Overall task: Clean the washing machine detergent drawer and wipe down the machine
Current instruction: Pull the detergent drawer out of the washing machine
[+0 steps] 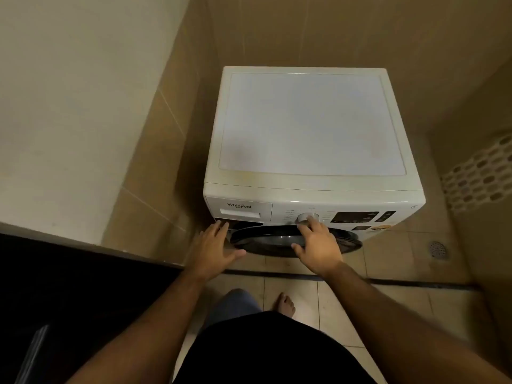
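Black fabric of a shirt (266, 353) fills the bottom of the view, and beside it a bare foot (286, 304) is planted on the beige floor tiles (340, 303). Two bare forearms are stretched forward from the lower corners. The left hand (212, 249) is held flat with its fingers straight and its thumb spread to the side; nothing is gripped, and its fingertips are laid at the lower left corner of the front panel, just under the detergent drawer (239, 210). The right hand (318, 246) is also spread and relaxed, with nothing held; its fingertips are placed at or just below the round silver dial (308, 218), though actual contact cannot be judged. Between and beneath the hands the dark round door (274, 241) is seen, closed. The detergent drawer is set in the upper left of the front panel, pushed in flush, with a brand name printed on it. To the right of the dial a dark display (354, 217) is fitted. The washing machine (310, 123) itself is white, stood in a corner of tan wall tiles (304, 29), and its flat top is bare. On the floor at the far right a round metal drain (437, 249) is set, and above it a perforated panel (479, 176) is seen
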Motion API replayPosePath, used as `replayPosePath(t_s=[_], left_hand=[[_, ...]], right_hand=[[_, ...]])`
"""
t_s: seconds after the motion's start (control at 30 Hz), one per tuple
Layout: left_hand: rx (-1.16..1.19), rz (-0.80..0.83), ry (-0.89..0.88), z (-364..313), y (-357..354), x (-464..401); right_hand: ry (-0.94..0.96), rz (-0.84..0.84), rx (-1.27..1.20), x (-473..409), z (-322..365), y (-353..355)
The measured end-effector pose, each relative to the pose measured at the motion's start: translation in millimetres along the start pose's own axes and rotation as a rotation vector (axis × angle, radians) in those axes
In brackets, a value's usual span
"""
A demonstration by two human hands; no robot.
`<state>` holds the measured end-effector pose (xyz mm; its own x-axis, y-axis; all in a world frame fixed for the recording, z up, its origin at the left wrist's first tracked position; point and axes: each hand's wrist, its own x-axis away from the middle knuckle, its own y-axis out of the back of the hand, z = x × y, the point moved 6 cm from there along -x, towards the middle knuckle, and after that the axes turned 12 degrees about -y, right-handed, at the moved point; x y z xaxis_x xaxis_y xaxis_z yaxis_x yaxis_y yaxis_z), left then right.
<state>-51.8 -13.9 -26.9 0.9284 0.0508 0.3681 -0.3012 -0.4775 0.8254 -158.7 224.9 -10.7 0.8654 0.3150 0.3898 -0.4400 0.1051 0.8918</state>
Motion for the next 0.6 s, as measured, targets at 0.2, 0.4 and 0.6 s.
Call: replayPosePath(t_s=[0.2, 0.4, 0.6], left_hand=[[0.152, -0.060, 0.069, 13.9, 1.5, -4.9], [0.543, -0.210, 0.145, 26.5, 10.6, -14.8], [1.224, -0.238, 0.392, 32.6, -0.5, -33.8]], right_hand=[[-0.043, -0.012, -0.006, -0.4, 11.1, 3.0], [-0.066, -0.042, -0.036, -5.1, 39.9, 10.7], [-0.080, -0.142, 0.042, -21.6, 56.1, 26.0]])
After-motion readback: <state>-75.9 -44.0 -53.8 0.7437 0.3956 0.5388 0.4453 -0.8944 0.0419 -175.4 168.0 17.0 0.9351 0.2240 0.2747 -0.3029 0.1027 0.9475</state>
